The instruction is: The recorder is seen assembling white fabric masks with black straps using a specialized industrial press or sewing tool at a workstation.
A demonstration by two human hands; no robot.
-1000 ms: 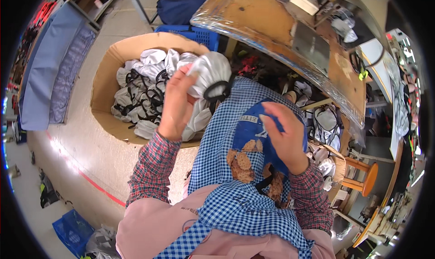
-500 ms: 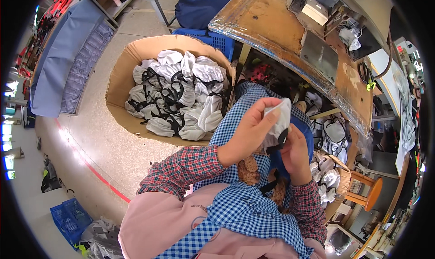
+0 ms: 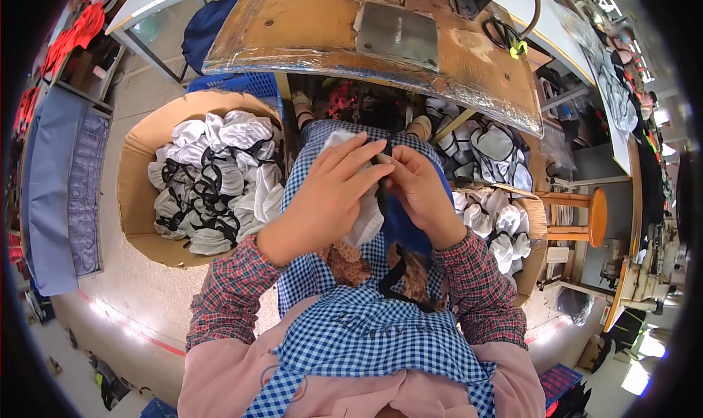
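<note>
A white fabric piece with black edging (image 3: 368,224) hangs between my hands above my lap. My left hand (image 3: 326,198) lies over it from the left, fingers closed together and pressing the cloth near its black strip. On the other side, my right hand (image 3: 421,191) pinches the black strip between thumb and fingers. The fingertips of both hands nearly meet at the strip, and my left fingers hide part of the cloth. A blue checked apron (image 3: 366,326) covers my lap, with brown patterned cloth (image 3: 344,263) showing beneath my hands.
To the left stands a cardboard box (image 3: 139,220) heaped with white, black-trimmed pieces (image 3: 220,176). A worn wooden work table (image 3: 307,30) is ahead. At the right are another box (image 3: 537,224) of white pieces and a wooden stool (image 3: 597,217). A blue basket (image 3: 256,86) sits behind the left box.
The view has swung to the right. My hands have come down closer to my lap, and my left hand has turned over, its fingers now lying across the cloth beside the black strip.
</note>
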